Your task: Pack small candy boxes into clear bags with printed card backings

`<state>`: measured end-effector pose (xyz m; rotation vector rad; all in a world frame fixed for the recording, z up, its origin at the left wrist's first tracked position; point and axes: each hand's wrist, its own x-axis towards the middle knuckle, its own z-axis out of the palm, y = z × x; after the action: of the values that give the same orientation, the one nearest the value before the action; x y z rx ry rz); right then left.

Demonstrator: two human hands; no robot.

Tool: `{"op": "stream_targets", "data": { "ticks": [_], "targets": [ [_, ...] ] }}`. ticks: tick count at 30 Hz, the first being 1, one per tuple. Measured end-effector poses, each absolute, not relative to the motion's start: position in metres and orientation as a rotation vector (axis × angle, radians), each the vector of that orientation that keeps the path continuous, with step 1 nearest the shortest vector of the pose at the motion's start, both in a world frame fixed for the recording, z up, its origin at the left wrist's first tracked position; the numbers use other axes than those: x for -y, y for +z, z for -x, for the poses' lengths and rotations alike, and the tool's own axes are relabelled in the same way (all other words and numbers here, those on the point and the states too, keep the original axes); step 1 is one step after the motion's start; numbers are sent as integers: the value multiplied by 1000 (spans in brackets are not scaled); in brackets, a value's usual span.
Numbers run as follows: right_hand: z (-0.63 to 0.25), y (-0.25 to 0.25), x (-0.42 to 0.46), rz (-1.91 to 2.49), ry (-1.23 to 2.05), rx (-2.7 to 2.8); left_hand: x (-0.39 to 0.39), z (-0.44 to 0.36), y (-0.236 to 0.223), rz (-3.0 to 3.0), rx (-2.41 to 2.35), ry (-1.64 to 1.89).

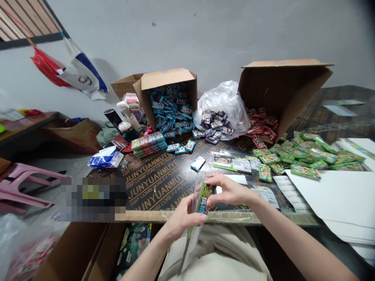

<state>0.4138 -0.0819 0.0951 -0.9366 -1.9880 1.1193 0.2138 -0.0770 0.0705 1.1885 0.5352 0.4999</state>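
Note:
At the table's front edge, my left hand [185,216] and my right hand [230,190] grip a narrow printed pack [202,197] between them. It has a green edge and coloured lettering, with clear plastic film about it that hangs toward my lap. My left fingers and thumb close on its lower left side; my right fingers and thumb pinch its upper right. Beyond the hands lies a small blue and white box [198,164]. Right of that, a flat printed pack [231,162] in clear film rests on the dark table [164,187].
At the back stand a carton [168,78] of blue boxes, a clear bag [225,95] of purple boxes and a carton [287,68] with red packets. Green packets [307,152] and white sheets [345,195] lie right. Stacked boxes [149,144] and a tissue pack [105,157] sit left.

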Motion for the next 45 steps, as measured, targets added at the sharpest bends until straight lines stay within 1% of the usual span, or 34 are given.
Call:
{"op": "stream_targets", "data": {
  "ticks": [4,8,11,13,16,17,18,20,22,23,26,29,33,35,38,41,43,45],
  "targets": [
    [-417,95,82,977,1085,1982,79,-217,70,-1229,-645,565],
    [-420,89,80,968,1118,1978,80,-219,73,-1256,-685,596],
    [-416,85,79,1024,1104,1897,81,-216,66,-1227,-780,644],
    [-411,84,79,1120,1010,1748,81,-214,56,-1142,-906,666],
    [-402,81,80,1269,694,1492,78,-212,44,-948,-1001,689],
    [-400,80,81,1300,634,1421,76,-213,43,-899,-985,694],
    [-399,77,82,1312,656,1380,73,-214,44,-880,-954,697],
    [-398,72,83,1264,913,1355,66,-217,50,-966,-884,711],
    [-399,66,83,1170,1167,1328,57,-220,58,-1189,-865,726],
    [-400,64,82,1148,1206,1295,53,-221,62,-1307,-874,733],
    [-403,61,77,1189,1137,1159,42,-226,69,-1495,-916,779],
    [-404,60,72,1201,1186,1079,35,-233,70,-1523,-941,859],
    [-403,59,69,1092,1194,895,36,-238,69,-1627,-919,775],
    [-402,60,67,1024,1155,736,41,-239,68,-1578,-832,719],
    [-399,62,63,953,1090,559,51,-238,63,-1225,-633,626],
    [-394,69,63,1002,988,621,59,-236,56,-836,-458,401],
    [-394,76,65,1126,718,746,59,-234,53,-748,-422,332],
    [-399,84,68,1227,406,927,57,-230,50,-802,-451,370]
  ]
}}
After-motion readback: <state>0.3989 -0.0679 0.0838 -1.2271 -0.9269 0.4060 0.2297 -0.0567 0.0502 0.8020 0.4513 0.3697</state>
